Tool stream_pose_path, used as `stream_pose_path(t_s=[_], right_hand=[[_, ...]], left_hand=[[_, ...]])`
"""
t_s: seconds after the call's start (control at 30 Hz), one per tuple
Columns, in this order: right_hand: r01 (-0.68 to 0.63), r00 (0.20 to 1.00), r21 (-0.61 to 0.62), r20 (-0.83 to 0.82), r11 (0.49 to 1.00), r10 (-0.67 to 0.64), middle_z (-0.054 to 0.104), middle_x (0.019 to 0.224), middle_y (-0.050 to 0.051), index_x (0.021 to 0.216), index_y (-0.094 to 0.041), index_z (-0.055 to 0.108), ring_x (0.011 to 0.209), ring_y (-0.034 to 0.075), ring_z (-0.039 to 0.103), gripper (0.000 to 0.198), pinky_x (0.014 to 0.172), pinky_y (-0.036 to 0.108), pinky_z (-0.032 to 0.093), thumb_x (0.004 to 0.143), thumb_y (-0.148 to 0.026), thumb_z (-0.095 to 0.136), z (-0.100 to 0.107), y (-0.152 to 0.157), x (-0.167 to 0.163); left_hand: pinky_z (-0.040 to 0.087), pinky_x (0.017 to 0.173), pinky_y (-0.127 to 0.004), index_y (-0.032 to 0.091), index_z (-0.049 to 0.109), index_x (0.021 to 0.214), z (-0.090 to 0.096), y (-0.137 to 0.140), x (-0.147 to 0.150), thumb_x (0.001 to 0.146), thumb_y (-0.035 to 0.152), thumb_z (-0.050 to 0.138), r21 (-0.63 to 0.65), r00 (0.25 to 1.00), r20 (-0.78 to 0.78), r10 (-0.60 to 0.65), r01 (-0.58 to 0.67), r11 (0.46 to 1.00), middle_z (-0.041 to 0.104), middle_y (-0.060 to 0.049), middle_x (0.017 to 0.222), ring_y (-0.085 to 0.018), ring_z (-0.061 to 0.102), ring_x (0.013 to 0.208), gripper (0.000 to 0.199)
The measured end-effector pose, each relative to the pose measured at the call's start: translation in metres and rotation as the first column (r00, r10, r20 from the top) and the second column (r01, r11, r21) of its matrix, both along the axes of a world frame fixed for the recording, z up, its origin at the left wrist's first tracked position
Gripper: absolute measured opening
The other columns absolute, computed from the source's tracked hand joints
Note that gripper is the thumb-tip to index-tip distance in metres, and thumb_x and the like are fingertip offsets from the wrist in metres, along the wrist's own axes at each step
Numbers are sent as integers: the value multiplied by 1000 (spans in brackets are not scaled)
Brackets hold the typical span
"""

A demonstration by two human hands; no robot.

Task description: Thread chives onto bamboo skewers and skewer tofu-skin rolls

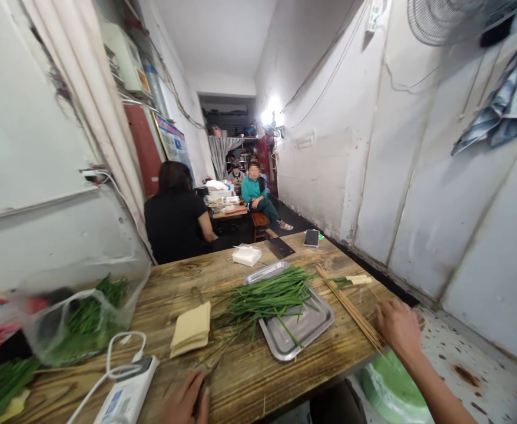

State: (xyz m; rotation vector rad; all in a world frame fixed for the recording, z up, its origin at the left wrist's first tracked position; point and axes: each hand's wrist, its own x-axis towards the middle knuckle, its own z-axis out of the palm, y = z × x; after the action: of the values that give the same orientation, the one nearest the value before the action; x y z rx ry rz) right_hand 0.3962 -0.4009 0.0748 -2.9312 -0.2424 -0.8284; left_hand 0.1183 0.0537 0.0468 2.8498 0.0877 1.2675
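Note:
At the table's near edge, my left hand [186,397] rests low in the view, its thumb and fingers slightly apart over a dark gap. Beyond it lies a stack of square yellowish sheets [191,328]. My right hand [400,323] is at the right edge of the table with the fingers curled; what they hold, if anything, is hidden. Beside it lies a bundle of bamboo skewers [351,309]. A pale sheet rolled around green stalks [356,280] lies just past the skewers. Chinese chives [274,294] are heaped across a metal tray [296,338] in the middle.
A white power strip [128,391] with a cable and a plastic bag of greens [95,312] are at left. A white tissue pack [247,255] and a phone [311,238] lie farther back. A green stool [393,386] stands below at right. People sit beyond the table.

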Motion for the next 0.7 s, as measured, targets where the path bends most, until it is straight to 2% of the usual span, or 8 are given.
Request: stream_pose_path(t_s=[0.1, 0.17, 0.23, 0.47, 0.6, 0.7], right_hand=[[-170, 962, 39, -209, 985, 174, 69, 80, 11, 74, -20, 70, 80, 24, 62, 31, 71, 32, 41, 90, -31, 45, 8, 18, -8], [-161, 921, 82, -347, 984, 180, 70, 78, 11, 74, -19, 69, 76, 23, 64, 33, 66, 30, 41, 91, -29, 43, 12, 27, -10], [-116, 897, 86, -418, 990, 142, 71, 77, 11, 75, -18, 69, 75, 23, 65, 33, 62, 29, 39, 91, -28, 41, 16, 32, -10], [-74, 895, 44, -438, 996, 86, 71, 79, 10, 80, -20, 70, 73, 24, 66, 32, 56, 28, 37, 90, -36, 43, 20, 22, -2], [-60, 892, 88, -441, 994, 93, 67, 65, 6, 69, -20, 66, 64, 22, 63, 29, 52, 27, 36, 84, -39, 49, 13, 14, 5], [-91, 906, 139, -400, 986, 140, 68, 66, 6, 70, -21, 66, 63, 21, 63, 30, 54, 27, 38, 83, -40, 48, 13, 10, 3]], left_hand=[[58, 78, -30, 17, 69, 100, -2, -5, 0, 84, 34, 50, -13, 1000, 14, 21, -21, 1000, 70, -9, 102, -21, 67, 92, 30], [57, 78, -32, 17, 68, 100, -4, -8, 0, 85, 33, 49, -35, 999, 32, 42, -41, 999, 69, -9, 102, -22, 67, 93, 29], [57, 79, -35, 17, 67, 102, -6, -10, 0, 86, 33, 49, -74, 997, 23, 68, -66, 995, 69, -9, 104, -23, 66, 95, 29], [51, 91, -42, 16, 62, 111, 0, -21, -3, 89, 27, 47, -232, 992, -105, 72, -95, 968, 64, -11, 112, -23, 60, 103, 29], [48, 92, -44, 18, 59, 115, 9, -29, -4, 88, 21, 47, -200, 994, -86, 69, -85, 976, 62, -11, 115, -24, 58, 106, 30], [47, 93, -44, 18, 56, 119, 18, -47, 0, 87, 16, 47, -154, 999, -41, 5, -11, 988, 60, -12, 118, -24, 57, 109, 33]])
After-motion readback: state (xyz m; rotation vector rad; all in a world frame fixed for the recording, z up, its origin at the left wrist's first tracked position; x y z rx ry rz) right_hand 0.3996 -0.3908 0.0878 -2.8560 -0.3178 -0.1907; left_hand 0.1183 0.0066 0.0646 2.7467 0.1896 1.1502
